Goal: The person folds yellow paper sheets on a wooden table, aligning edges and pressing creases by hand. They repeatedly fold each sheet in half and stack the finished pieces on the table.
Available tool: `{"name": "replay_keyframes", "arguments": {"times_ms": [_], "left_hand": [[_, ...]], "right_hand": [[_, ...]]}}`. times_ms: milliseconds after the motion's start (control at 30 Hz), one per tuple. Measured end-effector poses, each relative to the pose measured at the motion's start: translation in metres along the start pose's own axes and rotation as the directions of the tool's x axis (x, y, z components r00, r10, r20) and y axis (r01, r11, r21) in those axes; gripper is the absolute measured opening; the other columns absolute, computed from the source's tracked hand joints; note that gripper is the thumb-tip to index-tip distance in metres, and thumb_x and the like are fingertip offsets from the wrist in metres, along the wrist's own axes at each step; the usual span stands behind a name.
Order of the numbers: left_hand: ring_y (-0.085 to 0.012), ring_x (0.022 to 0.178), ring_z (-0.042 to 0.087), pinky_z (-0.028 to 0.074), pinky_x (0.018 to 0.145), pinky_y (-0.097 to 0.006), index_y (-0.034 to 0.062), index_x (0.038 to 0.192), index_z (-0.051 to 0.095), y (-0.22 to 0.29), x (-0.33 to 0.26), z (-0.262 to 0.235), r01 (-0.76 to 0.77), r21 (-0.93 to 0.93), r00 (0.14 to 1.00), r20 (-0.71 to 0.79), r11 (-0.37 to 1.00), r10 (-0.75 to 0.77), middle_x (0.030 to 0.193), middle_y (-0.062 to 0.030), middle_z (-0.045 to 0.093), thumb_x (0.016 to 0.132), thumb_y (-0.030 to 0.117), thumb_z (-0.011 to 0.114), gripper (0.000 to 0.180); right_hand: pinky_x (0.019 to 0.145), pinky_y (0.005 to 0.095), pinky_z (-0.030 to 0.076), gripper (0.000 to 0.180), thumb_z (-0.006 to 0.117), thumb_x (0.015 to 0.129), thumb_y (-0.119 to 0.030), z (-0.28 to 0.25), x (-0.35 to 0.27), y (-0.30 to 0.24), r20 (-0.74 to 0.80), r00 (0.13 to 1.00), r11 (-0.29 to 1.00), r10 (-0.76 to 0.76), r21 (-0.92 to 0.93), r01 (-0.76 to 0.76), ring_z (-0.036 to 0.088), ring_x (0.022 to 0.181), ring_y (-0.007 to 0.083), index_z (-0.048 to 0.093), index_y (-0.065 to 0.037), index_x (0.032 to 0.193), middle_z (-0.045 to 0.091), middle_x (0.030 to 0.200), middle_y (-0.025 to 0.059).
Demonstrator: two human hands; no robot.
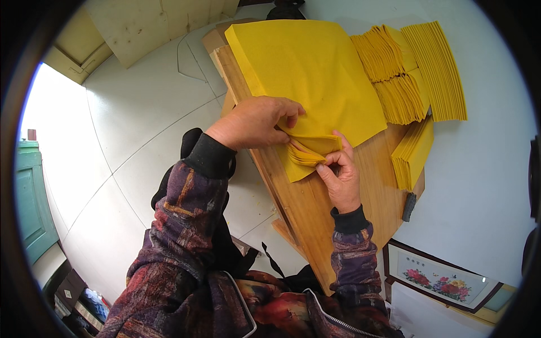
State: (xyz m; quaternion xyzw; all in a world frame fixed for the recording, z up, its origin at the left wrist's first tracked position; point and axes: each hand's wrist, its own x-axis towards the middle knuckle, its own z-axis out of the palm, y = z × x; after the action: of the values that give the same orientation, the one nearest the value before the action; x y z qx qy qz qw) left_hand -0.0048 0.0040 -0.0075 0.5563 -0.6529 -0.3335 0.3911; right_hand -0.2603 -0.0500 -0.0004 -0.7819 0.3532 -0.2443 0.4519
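A folded bundle of yellow sheets [307,158], layered like pleats and soft like felt or thick paper, lies at the near corner of a large yellow stack [315,73]. My left hand [262,121] is closed at the bundle's left end, its thumb on the edge and its fingers curled above. At the other end, my right hand [342,177] pinches the bundle between thumb and fingers, with one fingertip raised behind the upper flap. The layers fan apart between my hands, and a slim pinkish strip shows among them. What this strip is I cannot tell.
The stack rests on a wooden table [366,163]. Along its right side are pleated yellow bundles [397,98], a long ribbed yellow stack [437,70] and another yellow pile [414,152]. A dark grey block [409,207] sits by the table edge. A framed flower picture [442,276] is at lower right.
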Motion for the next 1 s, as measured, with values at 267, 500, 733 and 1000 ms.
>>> {"name": "replay_keyframes", "arguments": {"times_ms": [267, 500, 733, 1000], "left_hand": [[-0.029, 0.1, 0.062, 0.05, 0.083, -0.033, 0.0048, 0.077, 0.055, 0.0, 0.0, 0.001, -0.011, -0.013, 1.0, -0.014, 1.0, 0.011, 0.117, -0.0076, 0.064, 0.072, 0.016, 0.073, 0.022], [-0.0269, 0.096, 0.063, 0.05, 0.08, -0.032, 0.0036, 0.075, 0.055, 0.002, 0.0, 0.002, -0.016, 0.003, 1.0, -0.018, 1.0, 0.016, 0.121, -0.0093, 0.064, 0.075, 0.009, 0.073, 0.018], [-0.0284, 0.096, 0.062, 0.049, 0.079, -0.034, 0.0037, 0.072, 0.058, 0.001, 0.001, 0.003, -0.014, -0.008, 0.999, -0.035, 1.0, 0.013, 0.117, -0.0075, 0.065, 0.073, 0.016, 0.068, 0.016], [-0.0286, 0.095, 0.062, 0.049, 0.079, -0.034, 0.004, 0.072, 0.058, 0.002, 0.001, 0.003, -0.014, -0.019, 0.999, -0.041, 1.0, 0.013, 0.117, -0.0076, 0.065, 0.074, 0.016, 0.068, 0.015]], "right_hand": [[0.097, 0.0355, 0.041, 0.014, 0.069, 0.08, -0.005, 0.0, 0.0, 0.0, -0.006, 1.0, 1.0, 0.016, 0.016, -0.016, 0.048, 0.118, 0.0233, 0.056, -0.004, 0.081, 0.038, 0.144, 0.0195], [0.085, 0.0299, 0.046, 0.013, 0.07, 0.08, -0.006, 0.001, -0.001, -0.002, -0.009, 0.997, 0.997, 0.074, 0.034, -0.073, 0.054, 0.106, 0.0187, 0.058, -0.004, 0.085, 0.039, 0.143, 0.0177], [0.085, 0.0311, 0.047, 0.032, 0.07, 0.079, -0.008, 0.004, -0.004, -0.009, -0.067, 0.997, 0.995, 0.025, -0.096, -0.032, 0.052, 0.109, 0.0215, 0.055, -0.005, 0.107, 0.033, 0.146, 0.0181], [0.09, 0.0401, 0.043, 0.059, 0.075, 0.068, 0.0, 0.01, -0.017, -0.017, -0.102, 0.941, 0.821, -0.324, -0.524, 0.226, 0.031, 0.131, 0.0395, 0.05, -0.013, 0.12, 0.026, 0.146, 0.0213]]}}
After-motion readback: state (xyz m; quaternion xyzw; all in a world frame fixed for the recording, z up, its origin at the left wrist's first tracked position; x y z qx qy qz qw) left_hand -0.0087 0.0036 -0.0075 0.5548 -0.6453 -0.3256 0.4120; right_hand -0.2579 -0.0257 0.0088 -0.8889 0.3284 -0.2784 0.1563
